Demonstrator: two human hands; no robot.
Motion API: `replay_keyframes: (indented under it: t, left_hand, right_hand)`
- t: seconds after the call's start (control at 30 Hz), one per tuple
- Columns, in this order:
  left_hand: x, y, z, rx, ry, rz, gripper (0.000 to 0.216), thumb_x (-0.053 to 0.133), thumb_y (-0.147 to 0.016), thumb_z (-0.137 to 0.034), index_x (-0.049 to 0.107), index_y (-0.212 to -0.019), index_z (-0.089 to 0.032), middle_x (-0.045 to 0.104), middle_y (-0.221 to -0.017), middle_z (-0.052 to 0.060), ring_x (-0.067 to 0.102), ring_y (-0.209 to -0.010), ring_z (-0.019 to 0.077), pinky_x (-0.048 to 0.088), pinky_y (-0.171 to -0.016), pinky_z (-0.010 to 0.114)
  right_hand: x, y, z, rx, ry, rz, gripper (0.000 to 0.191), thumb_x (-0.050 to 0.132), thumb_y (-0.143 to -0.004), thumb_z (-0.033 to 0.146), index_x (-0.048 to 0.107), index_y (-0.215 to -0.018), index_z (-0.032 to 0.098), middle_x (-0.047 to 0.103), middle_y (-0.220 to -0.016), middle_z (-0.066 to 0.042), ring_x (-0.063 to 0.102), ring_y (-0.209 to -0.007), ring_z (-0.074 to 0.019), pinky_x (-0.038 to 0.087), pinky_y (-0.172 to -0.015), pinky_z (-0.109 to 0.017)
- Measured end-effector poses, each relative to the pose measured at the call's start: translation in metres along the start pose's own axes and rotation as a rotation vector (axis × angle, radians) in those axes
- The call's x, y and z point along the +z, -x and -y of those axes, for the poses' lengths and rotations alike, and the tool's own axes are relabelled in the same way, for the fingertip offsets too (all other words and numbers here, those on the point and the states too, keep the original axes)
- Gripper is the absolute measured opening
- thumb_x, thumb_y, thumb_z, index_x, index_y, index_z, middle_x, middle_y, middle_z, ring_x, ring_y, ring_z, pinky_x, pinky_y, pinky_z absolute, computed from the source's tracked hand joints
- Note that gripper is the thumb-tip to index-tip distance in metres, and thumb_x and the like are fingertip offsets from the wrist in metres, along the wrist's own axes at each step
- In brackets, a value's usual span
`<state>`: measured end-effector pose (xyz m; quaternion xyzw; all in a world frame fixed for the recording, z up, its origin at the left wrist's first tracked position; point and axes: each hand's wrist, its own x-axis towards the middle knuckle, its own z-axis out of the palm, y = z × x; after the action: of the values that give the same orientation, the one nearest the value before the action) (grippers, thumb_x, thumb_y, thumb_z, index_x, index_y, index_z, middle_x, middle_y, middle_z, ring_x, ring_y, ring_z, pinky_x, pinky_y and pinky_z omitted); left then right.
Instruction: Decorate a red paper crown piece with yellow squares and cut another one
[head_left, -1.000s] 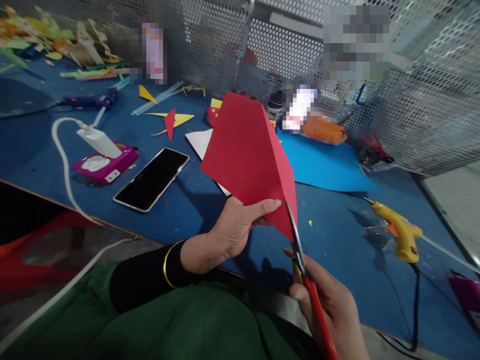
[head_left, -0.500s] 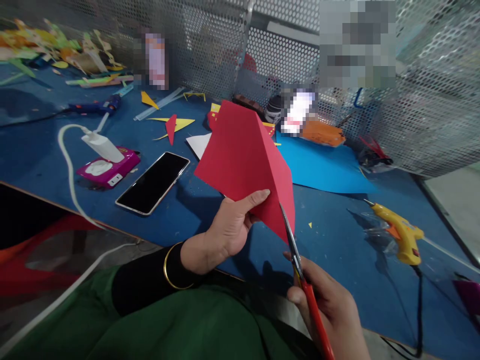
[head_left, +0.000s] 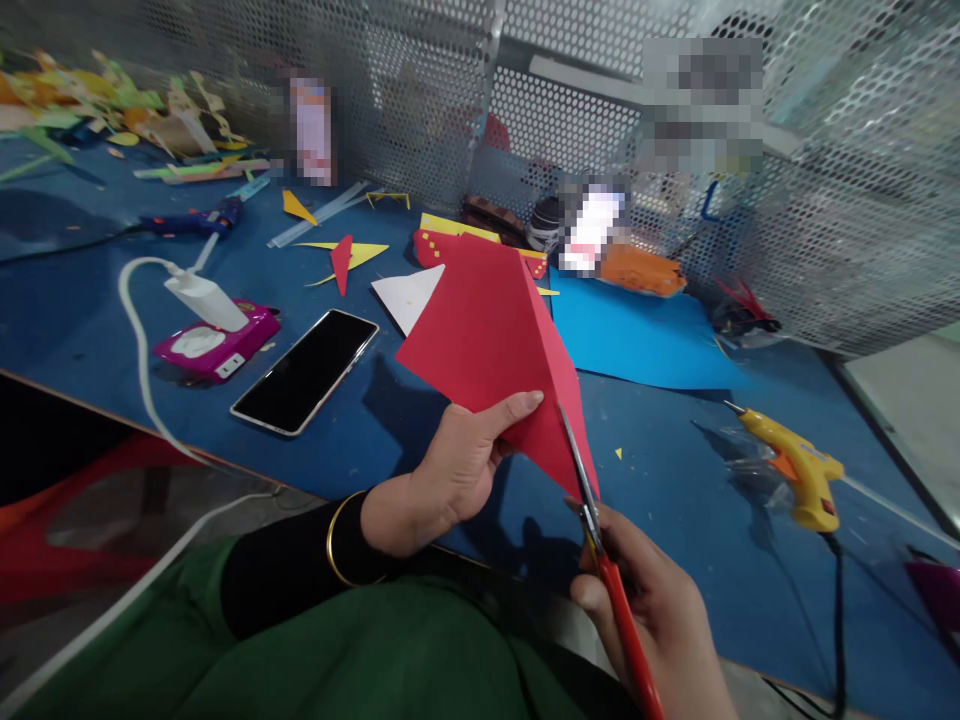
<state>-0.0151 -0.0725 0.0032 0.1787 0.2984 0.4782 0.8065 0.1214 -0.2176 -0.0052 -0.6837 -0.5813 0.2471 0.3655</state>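
Observation:
A folded sheet of red paper (head_left: 487, 330) is pinched in my left hand (head_left: 450, 470), thumb on top and fingers curled beneath. My right hand (head_left: 660, 600) grips red-handled scissors (head_left: 622, 620). Their blades lie along the paper's lower right part, close to the fold line, with the tips pointing away from me. Whether the blades are fully closed is hard to make out. Behind the red paper, a white paper piece (head_left: 409, 297) shows in part, and red and yellow cut pieces (head_left: 457, 238) lie past its far edge.
On the blue table lie a black-screened phone (head_left: 307, 370), a purple power socket (head_left: 217, 345) with a white plug, a yellow glue gun (head_left: 799, 465) and blue paper (head_left: 645, 335). A blue glue gun (head_left: 195, 217) lies left. A perforated metal screen (head_left: 405, 100) stands behind.
The red paper has come down slightly toward me, uncovering more of the white piece and the red and yellow pieces behind. Both hands keep their hold.

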Motion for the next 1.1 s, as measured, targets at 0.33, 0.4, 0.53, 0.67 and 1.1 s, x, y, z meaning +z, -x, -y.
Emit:
replay_keyframes:
  t: [0.33, 0.4, 0.53, 0.67, 1.1]
  left_hand:
    - [0.0004, -0.0001, 0.0005, 0.015, 0.037, 0.013, 0.048, 0.090, -0.069, -0.017, 0.073, -0.114, -0.021, 0.079, -0.102, 0.001, 0.074, -0.087, 0.0141, 0.059, -0.079, 0.025]
    - [0.0004, -0.0002, 0.0006, 0.016, 0.039, 0.022, 0.047, 0.090, -0.070, -0.017, 0.074, -0.114, -0.021, 0.079, -0.101, 0.001, 0.074, -0.087, 0.0143, 0.059, -0.078, 0.025]
    - [0.0005, 0.0000, 0.0003, -0.004, 0.048, 0.022, 0.042, 0.089, -0.071, -0.015, 0.075, -0.110, -0.021, 0.080, -0.099, 0.000, 0.074, -0.084, 0.0129, 0.059, -0.075, 0.023]
    - [0.0009, 0.0005, -0.0004, 0.000, 0.047, 0.023, 0.043, 0.089, -0.071, -0.015, 0.075, -0.111, -0.021, 0.080, -0.101, 0.001, 0.074, -0.087, 0.0135, 0.059, -0.077, 0.024]
    - [-0.0019, -0.0004, 0.0000, 0.011, 0.028, 0.001, 0.048, 0.090, -0.068, -0.016, 0.074, -0.113, -0.021, 0.079, -0.100, 0.001, 0.073, -0.086, 0.0145, 0.058, -0.081, 0.028]
  right_hand:
    - [0.0007, -0.0034, -0.0043, -0.156, 0.085, -0.003, 0.050, 0.058, -0.092, 0.062, 0.069, -0.121, 0.024, 0.070, -0.079, -0.001, 0.066, -0.064, -0.0161, 0.053, -0.057, -0.022]
    - [0.0023, -0.0024, -0.0038, -0.130, 0.070, -0.013, 0.051, 0.057, -0.091, 0.064, 0.070, -0.120, 0.024, 0.067, -0.073, 0.000, 0.063, -0.059, -0.0156, 0.052, -0.055, -0.022]
    - [0.0052, -0.0013, -0.0021, -0.072, 0.042, -0.044, 0.051, 0.058, -0.090, 0.067, 0.072, -0.116, 0.026, 0.068, -0.074, 0.000, 0.063, -0.061, -0.0158, 0.052, -0.057, -0.022]
    - [0.0038, -0.0021, -0.0027, -0.088, 0.057, -0.022, 0.054, 0.058, -0.088, 0.070, 0.071, -0.116, 0.026, 0.069, -0.075, 0.000, 0.063, -0.061, -0.0157, 0.052, -0.057, -0.022]
    - [0.0004, -0.0001, 0.0042, 0.016, 0.034, 0.027, 0.070, 0.050, -0.083, 0.082, 0.069, -0.120, 0.026, 0.059, -0.067, 0.002, 0.054, -0.053, -0.0145, 0.046, -0.049, -0.024]
